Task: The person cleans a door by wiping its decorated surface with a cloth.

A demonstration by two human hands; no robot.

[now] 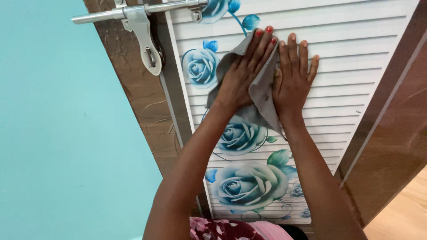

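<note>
as both hands (267,75) press, cloth (262,95) flattens.

Open slatted door panel (356,66) is left to the right of the hands and below them. Passage up-left is blocked by the metal latch bar (133,12); the brown frame (391,129) bounds the right.

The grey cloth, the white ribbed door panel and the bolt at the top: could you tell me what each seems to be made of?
The grey cloth, pressed flat under the left hand, looks like soft woven fabric: it folds and drapes. The door panel seems to be moulded plastic, smooth and ribbed, with printed blue roses. The sliding bolt looks like brushed metal, with a silver sheen.
</note>
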